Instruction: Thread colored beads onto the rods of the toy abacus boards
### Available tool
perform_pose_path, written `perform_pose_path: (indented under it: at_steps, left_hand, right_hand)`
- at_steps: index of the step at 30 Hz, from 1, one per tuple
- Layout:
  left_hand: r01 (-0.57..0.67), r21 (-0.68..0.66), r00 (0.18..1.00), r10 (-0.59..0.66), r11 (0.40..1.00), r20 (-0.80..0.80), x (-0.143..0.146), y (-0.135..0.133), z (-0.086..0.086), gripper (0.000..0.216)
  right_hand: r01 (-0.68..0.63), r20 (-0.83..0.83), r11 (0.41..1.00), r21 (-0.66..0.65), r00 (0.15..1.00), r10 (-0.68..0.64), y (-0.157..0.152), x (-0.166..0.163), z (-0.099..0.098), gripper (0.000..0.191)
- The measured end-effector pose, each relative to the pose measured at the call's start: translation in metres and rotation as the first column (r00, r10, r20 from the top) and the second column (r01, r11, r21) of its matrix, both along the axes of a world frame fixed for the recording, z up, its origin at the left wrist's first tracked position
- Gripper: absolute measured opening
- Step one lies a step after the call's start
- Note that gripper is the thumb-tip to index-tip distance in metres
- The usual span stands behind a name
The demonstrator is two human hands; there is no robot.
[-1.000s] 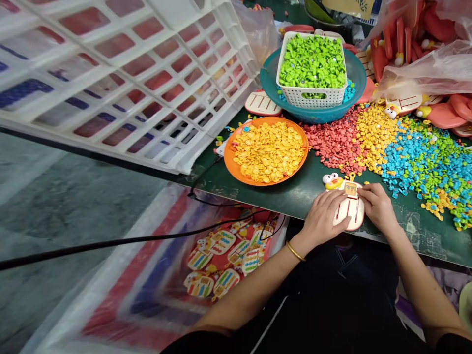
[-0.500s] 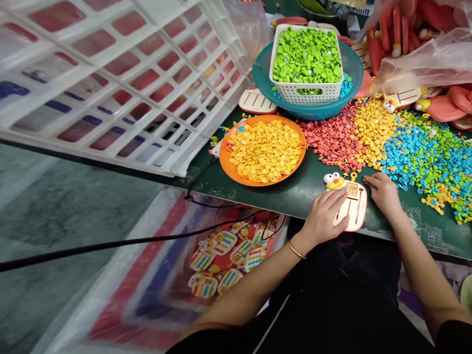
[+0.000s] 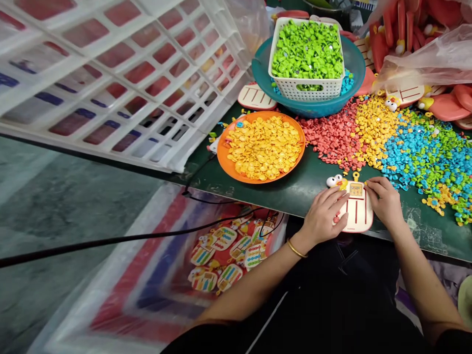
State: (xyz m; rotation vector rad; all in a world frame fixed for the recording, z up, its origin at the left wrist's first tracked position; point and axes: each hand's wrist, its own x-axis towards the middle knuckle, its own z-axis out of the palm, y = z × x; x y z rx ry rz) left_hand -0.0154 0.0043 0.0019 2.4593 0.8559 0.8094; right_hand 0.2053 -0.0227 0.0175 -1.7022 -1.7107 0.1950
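Observation:
A cream toy board [image 3: 356, 216] with a red rim, slots and a yellow-beaked, goggle-eyed head lies at the front edge of the green table. My left hand [image 3: 324, 214] grips its left side, fingers over the front, and a small red piece [image 3: 336, 220] shows by the fingers. At the board's upper right edge, my right hand [image 3: 385, 201] is closed in a pinch. A speck of yellow shows at its fingertips, too small to name. Just above the board lies a small yellow ring piece [image 3: 356, 175].
An orange plate [image 3: 223, 164] of yellow pieces stands to the left. Behind are a white basket [image 3: 313, 90] of green pieces and a blue basin [image 3: 265, 73]. Red, yellow, blue and green pieces [image 3: 416, 152] lie heaped at right. A white crate [image 3: 173, 162] leans at left.
My right hand has moved from beside the board to its upper right edge. The board has shifted slightly right, and my left hand now covers less of its front.

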Motion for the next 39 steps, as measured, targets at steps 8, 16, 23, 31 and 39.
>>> perform_pose_path:
  at_steps: [8,16,23,31,39]
  left_hand:
    - [-0.101,-0.073,0.988,0.108,0.992,0.113,0.017,-0.005,0.003,0.034]
    - [-0.124,-0.068,0.992,0.125,0.990,0.003,0.018,-0.001,0.006,0.042]
    - [-0.084,-0.058,0.990,0.076,0.995,-0.116,0.013,0.004,0.020,0.042]
    - [0.031,-0.099,0.993,-0.041,0.995,-0.108,0.012,0.003,0.015,0.053]
    - [-0.041,-0.121,0.998,0.036,0.992,-0.049,0.015,0.000,0.008,0.057]
  right_hand:
    - [-0.185,0.066,0.982,-0.042,0.980,0.188,-0.010,0.005,-0.001,0.025]
    - [-0.138,-0.129,0.988,0.068,0.981,0.146,-0.016,-0.016,-0.002,0.023]
    - [0.187,-0.094,0.956,-0.228,0.973,-0.212,0.066,-0.007,0.004,0.021]
    - [0.302,-0.071,0.926,-0.227,0.943,-0.325,0.046,0.008,0.007,0.024]
    - [-0.090,-0.110,0.989,-0.117,0.991,0.077,-0.014,0.001,0.008,0.019]
